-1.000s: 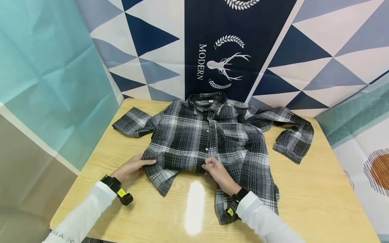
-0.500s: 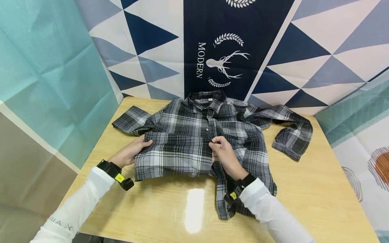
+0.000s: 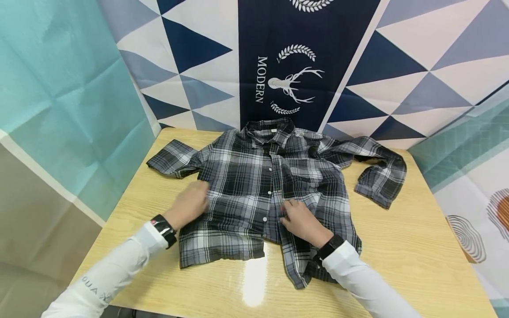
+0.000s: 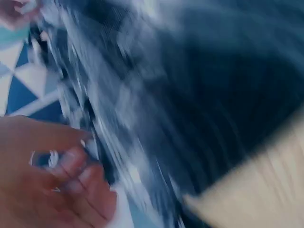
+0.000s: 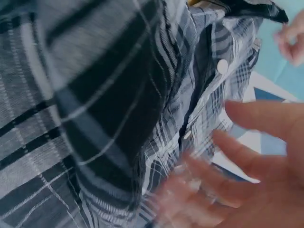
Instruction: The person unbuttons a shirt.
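Observation:
A grey, black and white plaid button-up shirt [image 3: 238, 176] lies spread on the table, collar at the far side. My left hand [image 3: 190, 204] is blurred over the shirt's left side edge. In the left wrist view, the left hand's thumb and bent fingers [image 4: 95, 190] are beside the cloth, with a gap between them. My right hand [image 3: 300, 221] is over the loose front panel, just right of the button row. The right wrist view has its fingers [image 5: 237, 152] spread apart, near the buttons and the plaid fabric, holding nothing.
The wooden table [image 3: 397, 256] meets a patterned backdrop [image 3: 207, 62] behind the collar. One sleeve [image 3: 171, 159] is folded short at the left; the other sleeve [image 3: 381, 176] bends toward me at the right. Teal sheeting [image 3: 71, 101] hangs along the left side.
The left front panel was lifted by both hands, then let go; it now lies with its hem nearer me. The left hand has moved right and down, the right hand slightly right and down.

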The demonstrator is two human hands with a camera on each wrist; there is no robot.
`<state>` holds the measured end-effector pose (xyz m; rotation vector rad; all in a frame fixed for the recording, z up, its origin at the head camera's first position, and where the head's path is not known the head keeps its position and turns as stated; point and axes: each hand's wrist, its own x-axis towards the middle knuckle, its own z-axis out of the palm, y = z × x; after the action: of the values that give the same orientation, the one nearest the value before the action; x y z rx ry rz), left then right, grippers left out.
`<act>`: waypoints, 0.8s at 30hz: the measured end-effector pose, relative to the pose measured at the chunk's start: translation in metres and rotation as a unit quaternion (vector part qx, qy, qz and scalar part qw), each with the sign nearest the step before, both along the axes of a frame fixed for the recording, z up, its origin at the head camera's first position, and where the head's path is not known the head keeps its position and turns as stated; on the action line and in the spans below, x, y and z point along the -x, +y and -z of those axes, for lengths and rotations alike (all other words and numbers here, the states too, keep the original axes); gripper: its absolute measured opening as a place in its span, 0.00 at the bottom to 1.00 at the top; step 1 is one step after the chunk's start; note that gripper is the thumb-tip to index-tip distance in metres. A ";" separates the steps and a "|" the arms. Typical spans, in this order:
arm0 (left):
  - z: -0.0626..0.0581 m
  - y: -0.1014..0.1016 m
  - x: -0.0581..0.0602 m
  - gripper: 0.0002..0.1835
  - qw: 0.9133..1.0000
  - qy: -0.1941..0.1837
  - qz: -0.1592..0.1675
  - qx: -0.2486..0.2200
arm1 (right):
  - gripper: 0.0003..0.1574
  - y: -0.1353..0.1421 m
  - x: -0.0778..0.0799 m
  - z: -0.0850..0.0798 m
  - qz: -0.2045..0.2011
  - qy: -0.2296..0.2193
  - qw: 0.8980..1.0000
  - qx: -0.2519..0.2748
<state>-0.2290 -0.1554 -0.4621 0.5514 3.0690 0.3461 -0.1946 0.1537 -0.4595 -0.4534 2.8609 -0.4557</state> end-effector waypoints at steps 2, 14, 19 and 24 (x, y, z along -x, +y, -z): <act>0.010 0.019 -0.003 0.20 0.997 0.011 0.078 -0.024 | 0.30 0.002 -0.005 0.004 -0.003 -0.033 0.999 -0.043; 0.045 0.061 -0.038 0.50 0.973 -0.174 0.014 0.153 | 0.56 -0.004 -0.022 0.030 0.031 -0.145 0.982 -0.114; 0.040 0.059 -0.038 0.55 0.968 -0.207 -0.038 0.134 | 0.57 -0.002 -0.023 0.028 0.047 -0.151 0.981 -0.110; 0.025 0.051 -0.028 0.57 0.959 -0.232 -0.073 0.146 | 0.55 0.000 -0.020 0.021 0.042 -0.141 0.983 -0.107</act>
<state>-0.2011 -0.1040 -0.4874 0.1937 2.6369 0.0095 -0.1744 0.1538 -0.4804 -0.2118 2.6215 -0.2019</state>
